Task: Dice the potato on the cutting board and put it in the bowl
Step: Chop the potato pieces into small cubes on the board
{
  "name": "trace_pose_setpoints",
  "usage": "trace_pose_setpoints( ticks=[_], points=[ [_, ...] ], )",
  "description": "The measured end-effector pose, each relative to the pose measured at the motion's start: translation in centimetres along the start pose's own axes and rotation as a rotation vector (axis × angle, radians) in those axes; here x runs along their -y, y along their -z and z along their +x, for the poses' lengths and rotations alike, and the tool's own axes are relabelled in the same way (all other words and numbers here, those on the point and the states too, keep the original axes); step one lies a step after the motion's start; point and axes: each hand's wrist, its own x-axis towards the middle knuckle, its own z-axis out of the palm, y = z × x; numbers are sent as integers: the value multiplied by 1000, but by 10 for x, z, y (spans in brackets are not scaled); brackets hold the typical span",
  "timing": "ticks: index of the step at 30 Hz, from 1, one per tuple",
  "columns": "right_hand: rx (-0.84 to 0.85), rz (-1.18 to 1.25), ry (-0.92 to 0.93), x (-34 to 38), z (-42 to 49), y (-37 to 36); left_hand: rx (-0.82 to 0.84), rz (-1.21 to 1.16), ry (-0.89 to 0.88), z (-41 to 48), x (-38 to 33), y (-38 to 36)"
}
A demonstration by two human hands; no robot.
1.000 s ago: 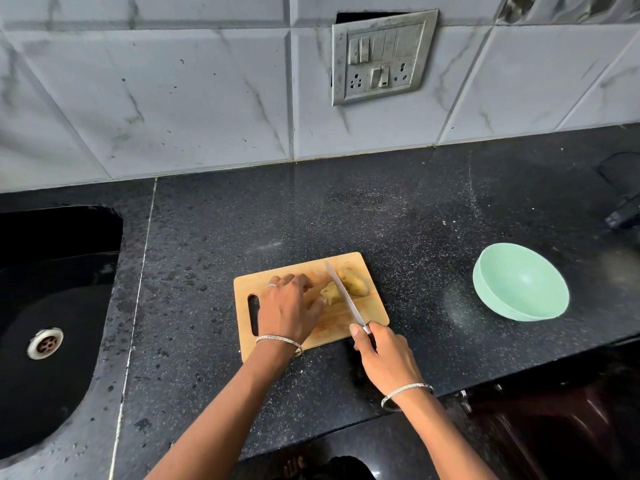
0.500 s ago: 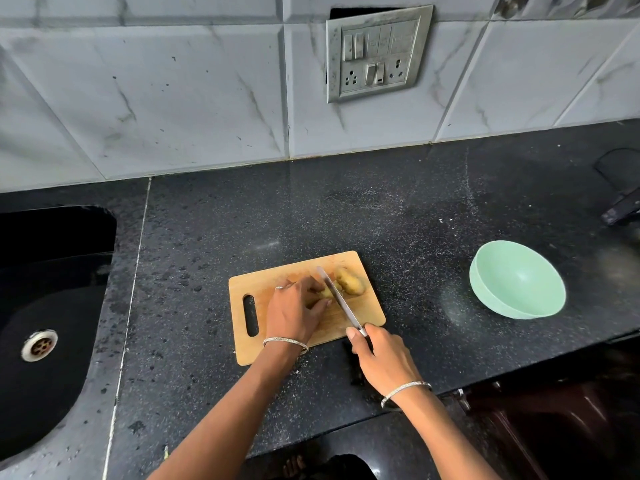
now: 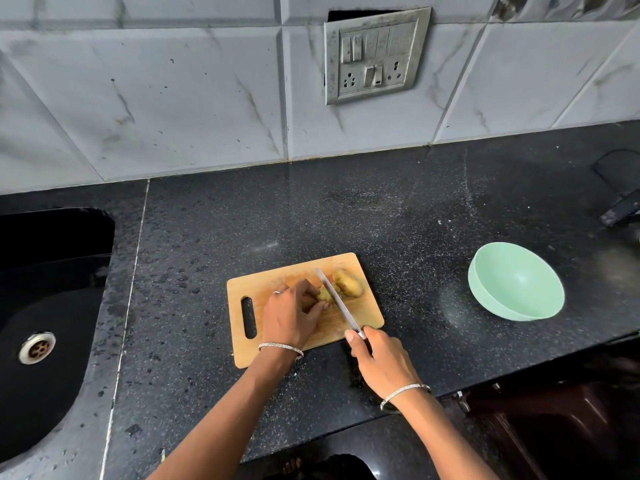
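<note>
Wooden cutting board (image 3: 367,314), potato (image 3: 349,284), knife (image 3: 337,301); mint-green bowl (image 3: 516,282) nearby.

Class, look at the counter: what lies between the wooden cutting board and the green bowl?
Nothing stands there: between the cutting board and the bowl, the head view shows only bare speckled black countertop.

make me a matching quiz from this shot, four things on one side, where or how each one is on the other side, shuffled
Things
1. knife
2. bowl
3. cutting board
4. sink

Place or state
A. empty, on the counter to the right of the board
B. set into the counter at far left
C. gripped by the right hand, blade on the potato
D. under the left hand and the potato

Pairs: 1-C, 2-A, 3-D, 4-B
</note>
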Motion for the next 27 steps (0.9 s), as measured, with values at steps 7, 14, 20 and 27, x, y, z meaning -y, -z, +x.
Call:
trace_pose_setpoints(
  ticks=[7, 14, 20, 27],
  points=[
    [-14, -2, 1, 1, -1, -1, 50, -53, 9, 0, 5, 8],
    [-41, 6, 21, 12, -9, 4, 74, 58, 41, 2, 2, 14],
    [-6, -42, 7, 27, -23, -3, 50, 57, 106, 0, 0, 9],
    [-1, -98, -3, 30, -25, -7, 52, 54, 137, 3, -2, 9]
  ],
)
